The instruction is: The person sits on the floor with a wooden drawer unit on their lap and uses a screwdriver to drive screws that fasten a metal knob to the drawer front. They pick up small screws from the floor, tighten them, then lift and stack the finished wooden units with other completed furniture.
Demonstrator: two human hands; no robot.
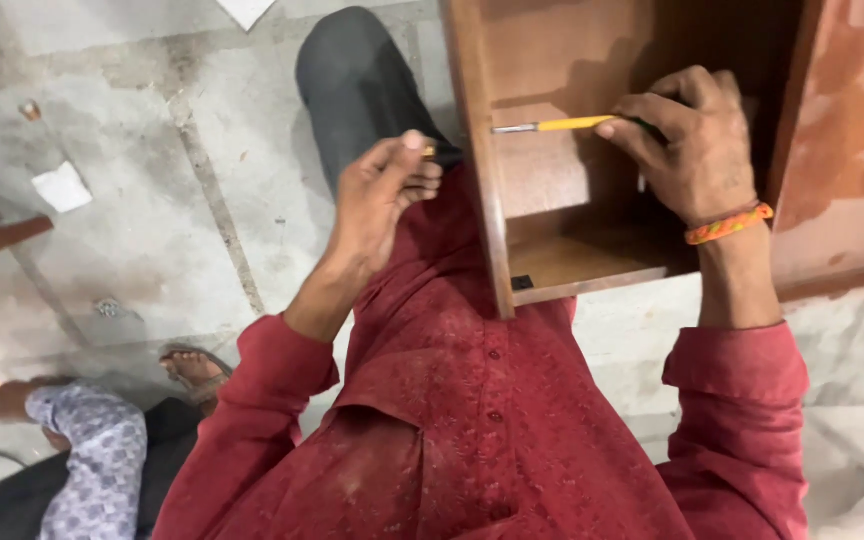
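right hand (697, 140): closed on a yellow pencil (562, 125), its tip laid against the inner side panel of a wooden cabinet (552, 180). left hand (382, 195): just left of the cabinet, fingers curled around a small item, kind unclear. orange wristband (729, 224): right wrist. another person's foot (192, 370): on the concrete floor (132, 230), well left of the cabinet.

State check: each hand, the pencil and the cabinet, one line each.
right hand: closed on the pencil, inside the cabinet
yellow pencil: held level, tip pointing toward the cabinet's side panel
left hand: fingers curled, pinching a small item too small to identify
wooden cabinet: open-fronted, interior empty apart from the hand
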